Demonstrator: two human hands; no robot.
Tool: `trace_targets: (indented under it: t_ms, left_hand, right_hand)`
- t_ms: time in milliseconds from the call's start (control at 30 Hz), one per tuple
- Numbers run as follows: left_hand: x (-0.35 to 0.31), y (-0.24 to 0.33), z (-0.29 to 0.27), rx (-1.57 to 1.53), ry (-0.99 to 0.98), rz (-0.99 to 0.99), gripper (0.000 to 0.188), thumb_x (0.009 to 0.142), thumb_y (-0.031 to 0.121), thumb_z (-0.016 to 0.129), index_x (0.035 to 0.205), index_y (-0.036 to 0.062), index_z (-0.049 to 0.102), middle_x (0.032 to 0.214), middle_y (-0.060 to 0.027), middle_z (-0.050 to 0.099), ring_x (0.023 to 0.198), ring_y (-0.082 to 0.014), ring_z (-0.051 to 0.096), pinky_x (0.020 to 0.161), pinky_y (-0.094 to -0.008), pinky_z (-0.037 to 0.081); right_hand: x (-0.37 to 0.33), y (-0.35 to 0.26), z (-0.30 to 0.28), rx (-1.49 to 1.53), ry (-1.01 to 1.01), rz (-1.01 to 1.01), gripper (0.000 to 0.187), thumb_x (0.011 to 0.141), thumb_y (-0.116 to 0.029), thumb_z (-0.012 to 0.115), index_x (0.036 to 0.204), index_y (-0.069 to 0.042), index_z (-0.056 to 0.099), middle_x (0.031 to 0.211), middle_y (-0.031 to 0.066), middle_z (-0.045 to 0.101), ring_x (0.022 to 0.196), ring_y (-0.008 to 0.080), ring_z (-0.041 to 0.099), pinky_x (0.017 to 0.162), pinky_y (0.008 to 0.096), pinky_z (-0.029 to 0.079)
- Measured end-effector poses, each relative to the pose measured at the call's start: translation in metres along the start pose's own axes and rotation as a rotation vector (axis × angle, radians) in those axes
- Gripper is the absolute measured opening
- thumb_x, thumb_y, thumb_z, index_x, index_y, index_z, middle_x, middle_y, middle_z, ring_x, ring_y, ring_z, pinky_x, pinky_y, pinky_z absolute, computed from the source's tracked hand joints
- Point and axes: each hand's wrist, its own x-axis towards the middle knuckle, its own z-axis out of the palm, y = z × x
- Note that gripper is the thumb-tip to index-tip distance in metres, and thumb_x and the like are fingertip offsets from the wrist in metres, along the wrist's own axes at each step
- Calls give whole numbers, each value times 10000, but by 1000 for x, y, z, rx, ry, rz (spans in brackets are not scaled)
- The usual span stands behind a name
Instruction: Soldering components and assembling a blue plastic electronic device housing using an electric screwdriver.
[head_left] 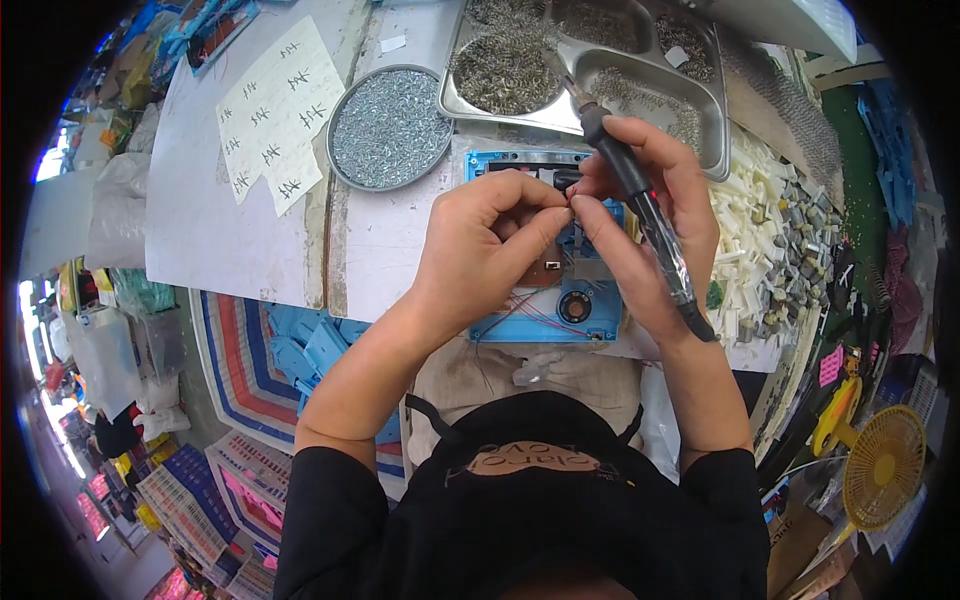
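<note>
My left hand [490, 235] is closed in a pinch above a blue plastic casing [490, 328]. A speck of red shows at its fingertips; what they grip is too small to make out. My right hand [660, 230] holds a long, black, pen-shaped tool [633, 175] with a metal tip pointing away from me. Its thumb meets my left fingertips. Under my hands, the casing lies open, showing a brown circuit board [545, 275], thin wires and a round black speaker [575, 306]. My fingers hide part of its far half.
A round dish of small screws [390, 128] stands left of the casing. Beyond it sits a metal compartment tray [545, 118] of small springs. White and grey parts [760, 250] are heaped at right. Blue casing pieces [310, 345] fill a striped bag at lower left; a yellow fan [884, 467] stands lower right.
</note>
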Motion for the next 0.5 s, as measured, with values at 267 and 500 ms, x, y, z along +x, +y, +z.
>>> trace_targets:
  t_ms: [267,500]
  left_hand:
    - [-1,5,0,-92,5,-70,74,933,47,714,949,-24,700,812,-16,647,619,-32,594,516,-205,465]
    - [8,6,-15,358,22,178,80,841,43,750,863,-8,692,936,-33,541,808,-86,547,674,-242,464]
  right_hand:
    - [-9,6,5,-38,84,-27,525,833,110,687,1321,-49,578,1033,78,657,945,154,671,860,269,541]
    - [-33,16,-2,-440,7,-324,616,753,113,758,1314,-89,606,1101,98,696,983,280,688,1102,527,411]
